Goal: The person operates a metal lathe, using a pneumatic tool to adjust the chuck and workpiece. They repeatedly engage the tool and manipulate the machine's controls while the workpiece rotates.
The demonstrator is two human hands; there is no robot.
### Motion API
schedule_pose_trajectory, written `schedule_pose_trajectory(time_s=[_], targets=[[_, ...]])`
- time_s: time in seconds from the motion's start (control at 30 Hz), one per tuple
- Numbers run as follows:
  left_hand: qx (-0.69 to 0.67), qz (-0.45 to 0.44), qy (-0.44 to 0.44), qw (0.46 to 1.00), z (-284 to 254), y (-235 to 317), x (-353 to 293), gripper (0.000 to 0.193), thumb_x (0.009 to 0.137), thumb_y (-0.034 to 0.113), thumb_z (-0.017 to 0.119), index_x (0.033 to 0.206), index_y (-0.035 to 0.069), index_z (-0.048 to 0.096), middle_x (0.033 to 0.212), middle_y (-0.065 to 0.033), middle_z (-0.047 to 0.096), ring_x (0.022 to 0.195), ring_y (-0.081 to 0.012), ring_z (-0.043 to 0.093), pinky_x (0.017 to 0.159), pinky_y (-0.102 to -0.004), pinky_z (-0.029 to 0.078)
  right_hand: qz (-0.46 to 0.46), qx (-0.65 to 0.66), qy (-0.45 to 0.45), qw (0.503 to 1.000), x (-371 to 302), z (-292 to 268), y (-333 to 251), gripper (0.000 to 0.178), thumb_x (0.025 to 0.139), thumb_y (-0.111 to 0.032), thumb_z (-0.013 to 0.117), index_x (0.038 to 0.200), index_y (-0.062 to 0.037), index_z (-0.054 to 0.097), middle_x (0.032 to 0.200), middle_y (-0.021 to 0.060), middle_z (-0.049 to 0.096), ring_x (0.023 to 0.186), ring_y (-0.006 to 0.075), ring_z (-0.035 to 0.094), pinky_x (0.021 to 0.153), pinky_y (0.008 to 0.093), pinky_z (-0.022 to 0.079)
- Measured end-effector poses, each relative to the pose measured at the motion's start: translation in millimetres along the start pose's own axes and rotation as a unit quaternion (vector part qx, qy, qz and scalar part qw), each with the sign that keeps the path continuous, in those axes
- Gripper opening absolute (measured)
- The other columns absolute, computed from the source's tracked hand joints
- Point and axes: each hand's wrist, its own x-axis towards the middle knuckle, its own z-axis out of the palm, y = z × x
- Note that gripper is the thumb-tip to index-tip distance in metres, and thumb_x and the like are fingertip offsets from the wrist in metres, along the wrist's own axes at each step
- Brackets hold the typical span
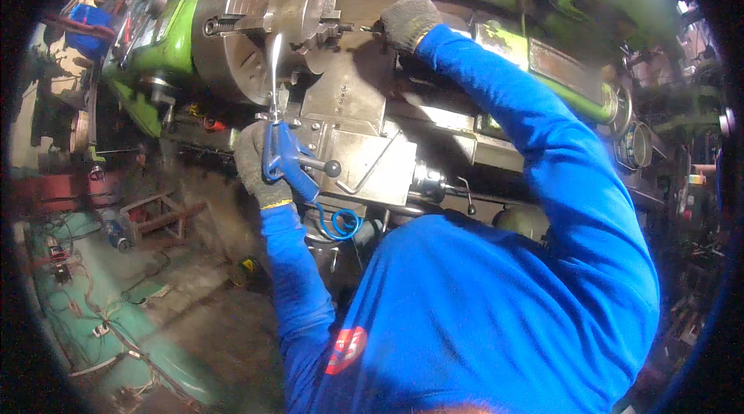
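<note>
By the gloved left hand [249,162], a blue air gun [288,154] is gripped, its nozzle [275,69] directed toward the lathe chuck [298,15]. Apart, the right hand [410,25] is curled; its hold cannot be told. Far right, a can-like thing [637,144] is seen, contents indistinct.

Over there the flat steel plate [399,170] is carrying a bent metal rod [377,163], which is lying slantwise across it; lower at left, the grimy floor [205,321] is bearing a reddish frame [167,219], and cables [133,353] are sprawling over its green stretch
</note>
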Motion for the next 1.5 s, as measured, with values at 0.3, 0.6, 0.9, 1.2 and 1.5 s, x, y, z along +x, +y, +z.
schedule_pose_trajectory(time_s=[0.3,0.6,0.9,1.2,1.5], targets=[[-0.037,0.018,-0.003,0.999,-28,47,9,0.044,0.104,0.045,0.055,0.101,0.004,0.072,0.094,-0.0191,0.072,0.089,-0.0403,0.068,0.082,-0.0508,0.053,-0.097,-0.08,0.06,0.99,8,-5,13,0.024,0.086,-0.031,0.074,0.1,-0.0141,0.083,0.101,0.015,0.078,0.099,0.035,0.075,0.084,0.0476,0.06],[0.019,0.029,0.004,0.999,-25,37,1,0.023,0.1,0.021,0.06,0.117,0.008,0.066,0.111,-0.0121,0.069,0.103,-0.0309,0.068,0.101,-0.041,0.054,-0.017,-0.034,-0.036,0.999,9,-7,-3,0.034,0.085,-0.038,0.077,0.109,-0.0142,0.081,0.107,0.0164,0.078,0.103,0.0355,0.074,0.087,0.0487,0.059],[-0.081,-0.021,0.053,0.995,-28,55,2,0.035,0.109,0.035,0.05,0.108,0.006,0.069,0.106,-0.0145,0.07,0.101,-0.0333,0.066,0.094,-0.0447,0.051,-0.085,-0.074,0.074,0.991,13,1,10,0.025,0.095,-0.027,0.062,0.11,-0.0158,0.08,0.114,0.0134,0.077,0.111,0.0338,0.073,0.087,0.0478,0.061],[-0.111,-0.026,0.066,0.991,-27,53,3,0.029,0.108,0.027,0.055,0.102,0.005,0.072,0.1,-0.0106,0.073,0.091,-0.0249,0.068,0.084,-0.0398,0.054,-0.045,-0.074,-0.028,0.996,3,-15,3,0.024,0.092,-0.024,0.066,0.109,-0.0124,0.079,0.109,0.0166,0.077,0.107,0.0369,0.074,0.086,0.0497,0.061],[-0.076,0.003,0.087,0.993,-16,34,0,0.028,0.107,0.03,0.057,0.1,0.007,0.071,0.099,-0.0116,0.072,0.092,-0.0277,0.068,0.085,-0.0423,0.053,-0.074,-0.081,0.029,0.994,5,0,11,0.023,0.093,-0.022,0.064,0.109,-0.0127,0.078,0.104,0.0152,0.077,0.104,0.0375,0.074,0.085,0.0498,0.061]])
